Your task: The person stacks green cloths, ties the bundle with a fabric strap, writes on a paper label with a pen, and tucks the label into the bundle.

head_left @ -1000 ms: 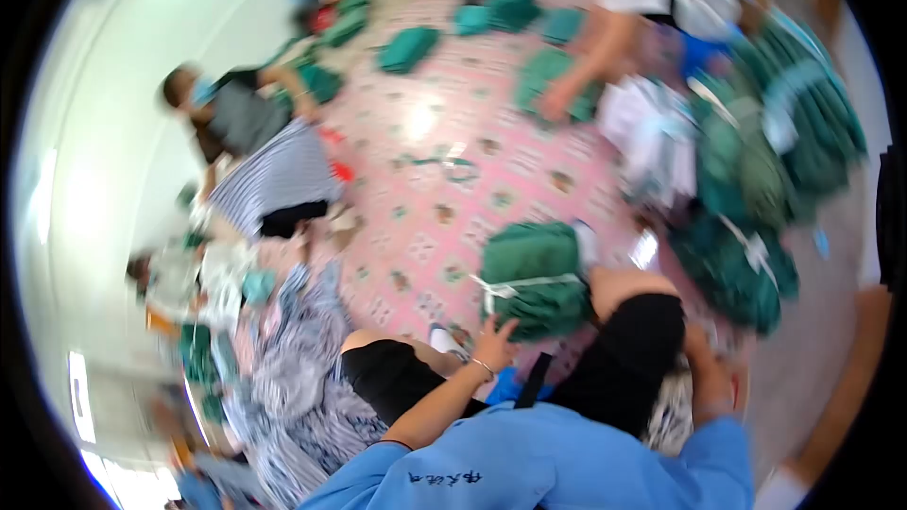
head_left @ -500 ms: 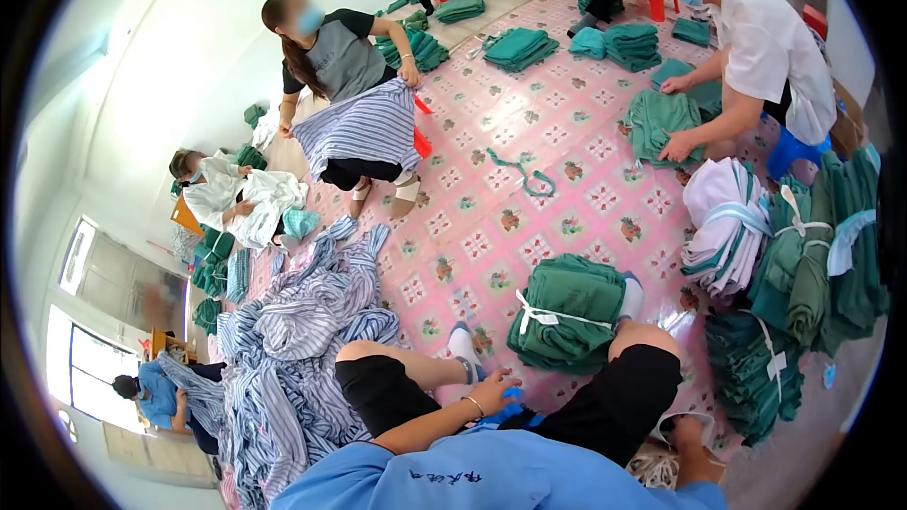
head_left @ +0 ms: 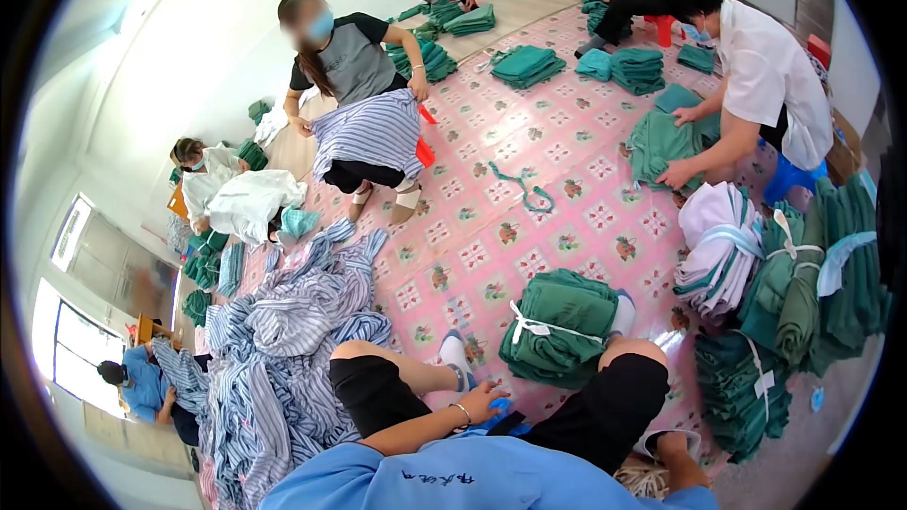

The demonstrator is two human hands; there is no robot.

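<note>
Between my feet on the floor stands a folded stack of green cloth (head_left: 559,326), bound by a white tie (head_left: 529,325). My left hand (head_left: 484,403) is by my lap beside something blue (head_left: 501,413), its fingers loosely spread and apart from the stack. Low on the right, my right hand (head_left: 673,444) reaches down into a white container (head_left: 694,438). Its fingers are hidden there, close to a bunch of pale cords (head_left: 642,482).
A large heap of striped garments (head_left: 283,359) lies to my left. Tied bundles, green (head_left: 742,392) and pale pink (head_left: 715,244), stand to my right. A green cord (head_left: 524,187) lies on the patterned floor. Several people handle cloth around the room, one holding a striped garment (head_left: 368,137).
My view has shifted slightly. My right hand stays low by the white container and my left by my lap. The person with the striped garment has lowered and turned it a little.
</note>
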